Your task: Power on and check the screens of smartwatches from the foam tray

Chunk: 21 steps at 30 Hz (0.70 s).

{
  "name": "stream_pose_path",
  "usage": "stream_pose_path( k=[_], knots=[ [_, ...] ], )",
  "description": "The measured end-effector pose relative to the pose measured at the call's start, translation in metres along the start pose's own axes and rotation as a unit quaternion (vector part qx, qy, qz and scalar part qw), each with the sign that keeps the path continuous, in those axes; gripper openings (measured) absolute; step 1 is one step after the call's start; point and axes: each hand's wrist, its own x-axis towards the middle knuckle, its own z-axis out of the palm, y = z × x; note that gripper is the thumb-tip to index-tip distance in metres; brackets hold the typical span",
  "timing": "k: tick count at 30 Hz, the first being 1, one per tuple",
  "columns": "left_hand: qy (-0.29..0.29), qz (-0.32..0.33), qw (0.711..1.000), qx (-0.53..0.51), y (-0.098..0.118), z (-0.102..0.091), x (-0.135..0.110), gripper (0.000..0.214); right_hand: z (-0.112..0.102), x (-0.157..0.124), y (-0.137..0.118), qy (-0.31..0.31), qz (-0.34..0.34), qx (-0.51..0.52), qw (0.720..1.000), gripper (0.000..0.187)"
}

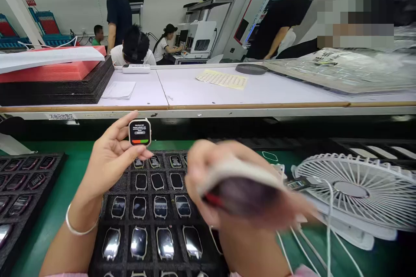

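Between the thumb and fingers of my left hand (pixel 107 156) is a smartwatch case (pixel 140 132) without a strap, its screen lit with white text and a red and green bar. My right hand (pixel 208 169), smeared by motion, grips a second smartwatch (pixel 250 194) close to the camera. Its pale frame and dark face with a red patch show, but no detail is readable. Below both hands lies a black foam tray (pixel 126 220) with rows of similar watch cases in its pockets, some with lit screens. My right hand covers part of this tray.
Another foam tray (pixel 53 179) of watches sits at left. On the right are a white fan (pixel 351 190) and white cables (pixel 329 225). A shelf (pixel 182 88) crosses behind, bearing red and black foam sheets (pixel 55 73) and a yellow sticker sheet (pixel 222 79). Several people are beyond it.
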Motion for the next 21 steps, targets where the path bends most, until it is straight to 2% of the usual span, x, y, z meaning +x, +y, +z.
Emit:
stream_pose_path(
  k=[1, 4, 7, 13, 21],
  knots=[
    [0.010, -0.009, 1.000, 0.001, -0.007, 0.001, 0.003, 0.061, -0.007, 0.013, 0.007, -0.004, -0.007, 0.034, 0.999, 0.033],
    [0.015, -0.029, 0.999, -0.007, -0.024, 0.003, 0.010, 0.063, -0.024, 0.047, 0.028, 0.041, 0.024, 0.067, 0.997, 0.032],
    [0.010, -0.032, 0.999, -0.006, -0.033, 0.003, 0.014, 0.062, -0.033, 0.064, 0.043, 0.052, 0.062, 0.080, 0.993, 0.034],
    [0.037, -0.027, 0.999, -0.004, -0.035, 0.004, 0.015, 0.059, -0.036, 0.062, 0.049, 0.038, 0.078, 0.056, 0.995, 0.049],
    [0.034, -0.014, 0.999, -0.009, -0.033, 0.006, 0.015, 0.050, -0.034, 0.065, 0.054, 0.040, 0.055, 0.035, 0.997, 0.043]
  ],
)
